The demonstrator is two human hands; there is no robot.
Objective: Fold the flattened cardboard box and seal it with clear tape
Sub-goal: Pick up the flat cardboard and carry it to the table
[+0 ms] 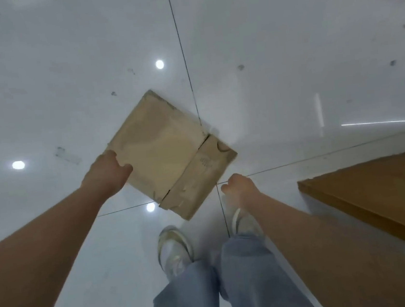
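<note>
**Holding flat carton above floor, standing**

Looking down from head height onto a glossy white tiled floor [60,68] with dark grout lines and small grey scuff marks; round ceiling-light reflections show on the tiles.

Left side: the left hand [106,173], on a bare forearm reaching in from the lower left, grips the left corner of the flattened brown cardboard box [163,147]. Thumb lies on the top face, the other fingers curl under the edge and are hidden.

Centre: the box sits turned like a diamond, one corner pointing away. It appears lifted clear of the floor, held only at that left corner. A slit separates the large square panel from a narrower flap [199,179] on its near-right side; the flap carries faint print and creases. Image is motion-blurred, so finer surface detail is unreadable.

Below centre: two pale sneakers [173,247] and light blue jeans legs [187,299] stand on the tiles.

Right of centre: the right hand [241,189] hovers just beside the flap's near-right edge, not touching it, fingers loosely curled and holding nothing.

Far right: a brown wooden tabletop corner [377,191].
</note>
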